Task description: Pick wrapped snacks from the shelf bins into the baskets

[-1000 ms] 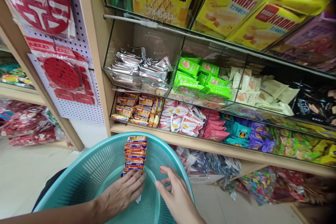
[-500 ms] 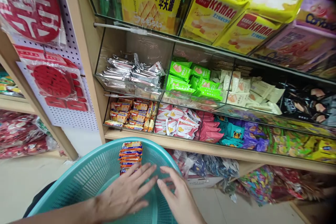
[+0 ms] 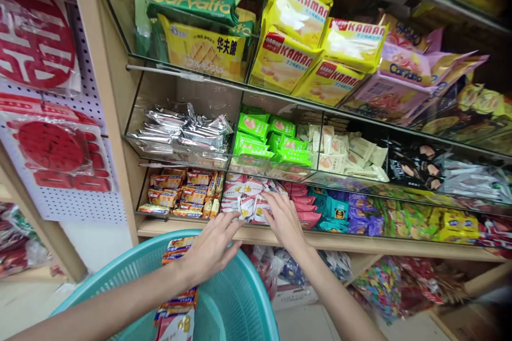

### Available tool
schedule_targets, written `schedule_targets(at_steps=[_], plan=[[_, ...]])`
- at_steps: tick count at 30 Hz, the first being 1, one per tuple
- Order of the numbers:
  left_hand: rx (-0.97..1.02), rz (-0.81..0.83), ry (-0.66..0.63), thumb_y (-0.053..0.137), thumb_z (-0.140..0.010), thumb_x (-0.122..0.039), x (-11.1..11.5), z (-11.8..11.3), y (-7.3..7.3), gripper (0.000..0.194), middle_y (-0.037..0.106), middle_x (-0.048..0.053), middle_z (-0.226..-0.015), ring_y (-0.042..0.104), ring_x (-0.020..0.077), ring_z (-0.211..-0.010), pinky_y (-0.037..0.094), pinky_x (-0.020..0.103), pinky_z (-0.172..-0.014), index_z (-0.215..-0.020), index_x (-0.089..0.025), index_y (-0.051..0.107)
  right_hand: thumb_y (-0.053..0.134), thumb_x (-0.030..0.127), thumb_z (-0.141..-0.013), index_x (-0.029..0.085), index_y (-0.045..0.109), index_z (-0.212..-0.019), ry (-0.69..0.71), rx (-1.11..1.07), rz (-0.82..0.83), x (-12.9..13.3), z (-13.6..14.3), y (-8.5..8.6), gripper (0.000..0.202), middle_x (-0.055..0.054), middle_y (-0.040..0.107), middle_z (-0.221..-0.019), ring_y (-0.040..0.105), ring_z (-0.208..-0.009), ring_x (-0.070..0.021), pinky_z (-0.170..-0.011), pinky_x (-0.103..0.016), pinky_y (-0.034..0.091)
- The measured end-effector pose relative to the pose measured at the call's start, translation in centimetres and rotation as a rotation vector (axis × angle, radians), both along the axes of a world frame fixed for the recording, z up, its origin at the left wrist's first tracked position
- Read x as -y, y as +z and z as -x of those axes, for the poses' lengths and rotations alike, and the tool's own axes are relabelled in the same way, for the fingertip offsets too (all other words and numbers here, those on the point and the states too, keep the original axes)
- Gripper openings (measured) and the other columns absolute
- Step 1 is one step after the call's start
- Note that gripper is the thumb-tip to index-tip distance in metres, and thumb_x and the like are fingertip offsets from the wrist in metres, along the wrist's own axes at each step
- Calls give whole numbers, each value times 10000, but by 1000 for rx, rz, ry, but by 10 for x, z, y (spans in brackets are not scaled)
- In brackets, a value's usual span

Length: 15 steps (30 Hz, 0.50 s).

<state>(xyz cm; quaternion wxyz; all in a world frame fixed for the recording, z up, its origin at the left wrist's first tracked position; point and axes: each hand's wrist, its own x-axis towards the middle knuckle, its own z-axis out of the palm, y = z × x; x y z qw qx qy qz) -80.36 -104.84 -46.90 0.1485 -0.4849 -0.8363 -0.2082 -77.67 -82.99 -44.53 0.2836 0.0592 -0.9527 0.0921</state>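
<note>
Left hand: I view it through the head camera; the left hand [image 3: 214,245] is above the rim of the teal basket, palm down, its fingers loosely spread and bent, tips near the lower shelf edge, and I see nothing held.
Right hand: the right hand [image 3: 283,219] reaches over the front of the lower shelf, fingers bent and slightly parted over the white-and-pink packets; I cannot tell whether they pinch one.
White-and-pink packets: I find the white-and-pink packets [image 3: 247,204] heaped in a lower compartment, between the orange packets [image 3: 194,195] and the deep-pink packets [image 3: 306,213].
Teal basket: the teal basket [image 3: 256,287] is below the shelf and contains a row of orange-and-blue packets [image 3: 176,248], partly hidden from me by the left forearm, with a pink-and-white packet [image 3: 176,326] at its near end.
Middle shelf: silver packets [image 3: 188,129] are left of green packets [image 3: 256,136].
</note>
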Motion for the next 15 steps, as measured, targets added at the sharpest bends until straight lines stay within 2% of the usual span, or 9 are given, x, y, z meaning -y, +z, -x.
schedule_targets(at_steps=[6,11,15], plan=[[1,15,32,451,-888,-178,4,2,-2,259,489,135,-1290,498,287,-1157,451,473,-970,-1130,-180,544,451,170,-880,166,456,-1278,2,51,-94,3,4,-1,398,-113,590,-1222,478,-1092,-298,-856,-440,388],[-1,-66,17,445,-888,-184,0,7,-1,249,508,115,-1270,506,272,-1131,458,454,-953,-1109,-191,561,452,159,-868,200,425,-1306,-11,70,-125,2,3,-1,441,-111,579,-1216,466,-1099,-277,-856,-419,385],[7,-97,23,462,-882,-187,-3,13,0,238,522,110,-1242,507,261,-1133,448,428,-962,-1095,-190,570,521,177,-844,188,424,-1308,-4,89,-151,-2,4,3,474,-109,568,-1190,458,-1076,-279,-838,-405,384]])
